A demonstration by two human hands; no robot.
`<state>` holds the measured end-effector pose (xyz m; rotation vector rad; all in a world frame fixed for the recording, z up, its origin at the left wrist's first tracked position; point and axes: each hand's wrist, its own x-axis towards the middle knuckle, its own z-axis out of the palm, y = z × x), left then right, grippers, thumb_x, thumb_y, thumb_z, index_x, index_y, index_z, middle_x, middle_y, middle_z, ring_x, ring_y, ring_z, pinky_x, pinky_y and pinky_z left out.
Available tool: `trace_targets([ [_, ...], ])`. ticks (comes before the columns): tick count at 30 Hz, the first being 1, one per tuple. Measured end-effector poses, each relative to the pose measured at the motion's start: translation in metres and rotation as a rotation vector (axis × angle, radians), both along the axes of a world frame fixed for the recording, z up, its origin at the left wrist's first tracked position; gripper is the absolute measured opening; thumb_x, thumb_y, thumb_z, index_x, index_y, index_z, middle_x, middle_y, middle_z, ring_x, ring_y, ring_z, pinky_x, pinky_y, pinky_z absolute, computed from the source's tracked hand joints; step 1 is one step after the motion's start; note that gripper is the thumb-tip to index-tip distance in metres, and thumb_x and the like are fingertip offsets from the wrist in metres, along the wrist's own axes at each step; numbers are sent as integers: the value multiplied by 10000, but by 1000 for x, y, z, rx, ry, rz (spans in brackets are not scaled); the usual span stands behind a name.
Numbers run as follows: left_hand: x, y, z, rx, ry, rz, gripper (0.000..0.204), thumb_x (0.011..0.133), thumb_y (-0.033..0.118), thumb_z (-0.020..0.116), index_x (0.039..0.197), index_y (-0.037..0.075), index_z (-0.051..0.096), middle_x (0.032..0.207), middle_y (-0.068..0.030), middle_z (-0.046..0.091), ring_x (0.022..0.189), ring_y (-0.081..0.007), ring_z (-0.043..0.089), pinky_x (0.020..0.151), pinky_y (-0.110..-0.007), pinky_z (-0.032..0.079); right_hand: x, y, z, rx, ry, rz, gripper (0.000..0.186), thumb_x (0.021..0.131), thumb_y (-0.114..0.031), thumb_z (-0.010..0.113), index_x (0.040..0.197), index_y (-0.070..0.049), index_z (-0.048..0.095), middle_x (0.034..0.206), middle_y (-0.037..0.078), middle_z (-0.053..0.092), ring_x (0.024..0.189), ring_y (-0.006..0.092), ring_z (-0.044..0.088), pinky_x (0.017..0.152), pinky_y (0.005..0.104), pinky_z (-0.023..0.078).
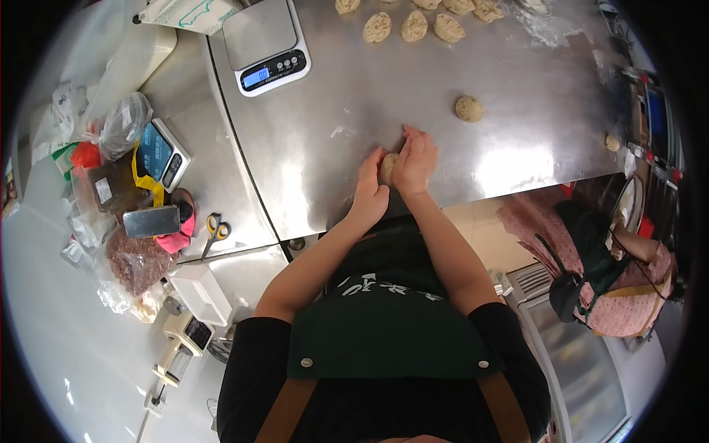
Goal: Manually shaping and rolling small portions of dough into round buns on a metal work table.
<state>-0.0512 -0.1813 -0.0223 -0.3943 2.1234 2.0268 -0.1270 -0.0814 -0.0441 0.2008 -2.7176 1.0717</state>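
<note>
Left hand [371,190] and right hand [416,165] together, cupped on either side of a piece of dough [388,170]; the dough is close to the near edge of the bench [317,140], mostly covered, its underside not visible. Likely faults, by judgement: uneven pressure between the palms could skid it toward the near edge; too hard a squeeze could tear its surface; sticking is possible, since the obvious flour [550,28] lies far right; a wide sweep rightward could knock the round dough ball [469,109], which sits apart.
</note>
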Motion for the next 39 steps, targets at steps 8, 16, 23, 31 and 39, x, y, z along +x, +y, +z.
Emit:
trace_targets([
  [8, 15, 19, 17, -61, 178, -38, 739, 703, -141, 354, 1423, -20, 239, 1407, -200, 329, 1346, -290, 316, 1136, -398, 228, 7, 13, 18, -122, 12, -40, 195, 874, -60, 511, 1057, -67, 578, 975, 93, 610, 906, 289, 568, 784, 414, 387],
  [16, -26, 19, 1, 74, 149, 78, 782, 678, -163, 312, 1437, -21, 194, 1412, -186, 299, 1358, -285, 296, 1153, -402, 195, -41, -4, 26, -137, 94, -46, 186, 885, -64, 516, 1064, -66, 566, 991, 93, 609, 907, 285, 566, 779, 412, 387],
  [23, -18, 24, 7, 75, 147, 115, 779, 680, -159, 308, 1439, -19, 198, 1437, -184, 277, 1376, -283, 263, 1160, -402, 169, -31, -3, -6, -138, 60, -161, 196, 900, -71, 486, 1082, -64, 561, 999, 92, 606, 946, 289, 554, 802, 406, 368],
  [31, -40, 11, 7, -122, 50, -44, 726, 703, -123, 368, 1414, -43, 246, 1408, -201, 343, 1344, -316, 315, 1133, -402, 227, -30, 1, 4, -59, 36, -102, 196, 901, -79, 488, 1080, -78, 569, 992, 93, 607, 927, 296, 561, 792, 407, 373],
  [39, -8, 31, 19, -111, 172, 46, 726, 699, -129, 355, 1411, -45, 245, 1401, -209, 342, 1344, -325, 312, 1142, -408, 208, -19, 8, 2, -75, -11, -173, 196, 891, -72, 486, 1061, -78, 583, 980, 83, 608, 904, 289, 567, 743, 407, 375],
])
